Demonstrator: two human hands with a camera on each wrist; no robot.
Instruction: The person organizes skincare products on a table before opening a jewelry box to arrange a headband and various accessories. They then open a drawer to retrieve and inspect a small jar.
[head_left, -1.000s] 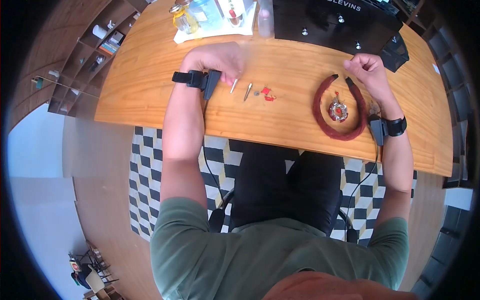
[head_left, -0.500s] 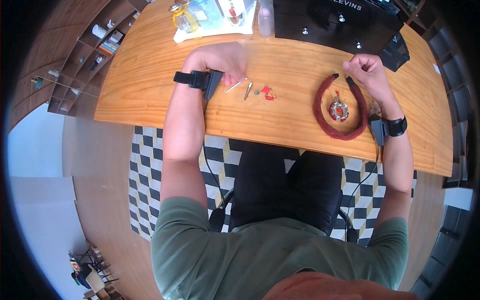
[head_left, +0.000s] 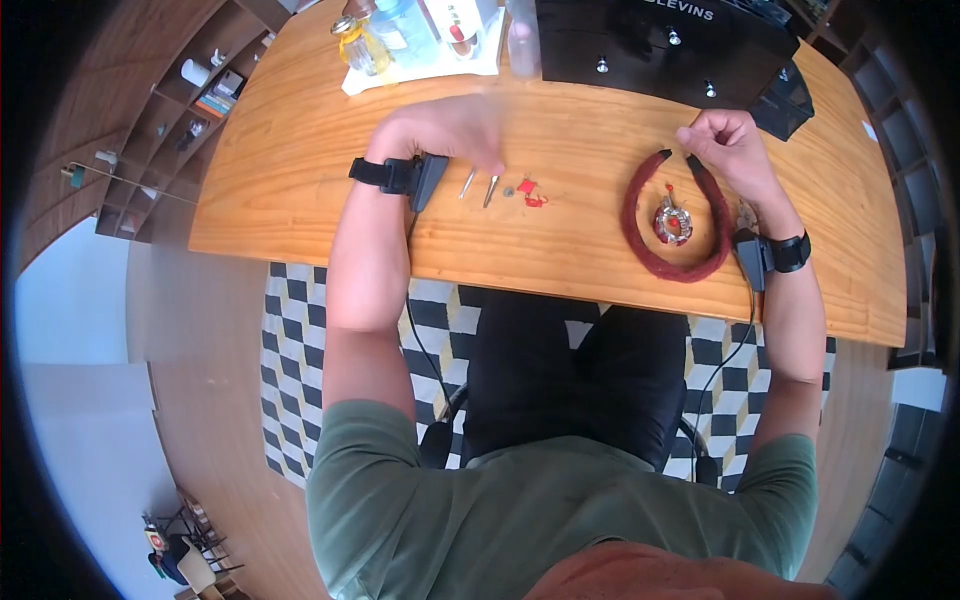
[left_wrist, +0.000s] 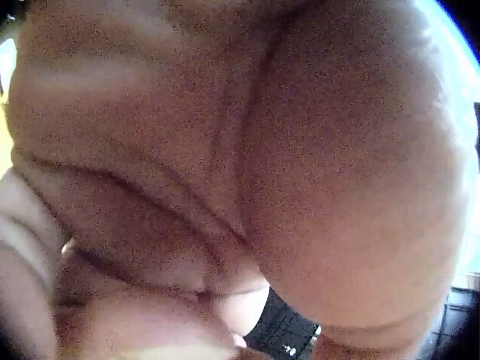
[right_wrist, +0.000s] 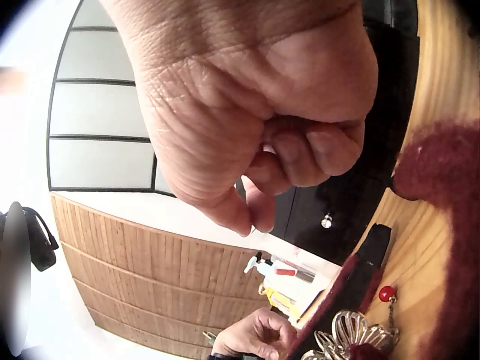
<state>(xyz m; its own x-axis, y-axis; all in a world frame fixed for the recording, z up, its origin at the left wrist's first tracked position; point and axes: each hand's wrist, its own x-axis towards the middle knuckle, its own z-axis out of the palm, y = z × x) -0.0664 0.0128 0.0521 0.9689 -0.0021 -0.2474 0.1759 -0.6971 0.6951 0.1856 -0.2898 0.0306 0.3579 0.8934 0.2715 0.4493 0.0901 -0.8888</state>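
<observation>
My left hand (head_left: pixel 452 128) reaches over the table with its fingers pointing down. Its fingertips overlap the upper end of a slim metal tool with a pointed tip (head_left: pixel 490 192); I cannot tell whether they pinch it. A thin silver stick (head_left: pixel 467 184) lies just left of that tool. On the right, my right hand (head_left: pixel 727 145) is raised with curled fingers, thumb and index fingertips meeting, and nothing clearly visible between them. Below that hand lies a dark red fuzzy headband (head_left: pixel 634 225), around a silver flower ornament (head_left: pixel 673 226) with a red bead (right_wrist: pixel 387 293).
Small red pieces (head_left: pixel 530 192) and a little grey disc (head_left: pixel 508 191) lie right of the tools. At the back stand a white tray (head_left: pixel 425 82) of bottles, a clear tube-like container (head_left: pixel 522 45) and a black drawer box (head_left: pixel 640 55).
The silver stick, at my left fingertips before, has swung to a steeper angle and lies at the table. My left fingertips have shifted right to the metal tool. The right hand stays nearly still.
</observation>
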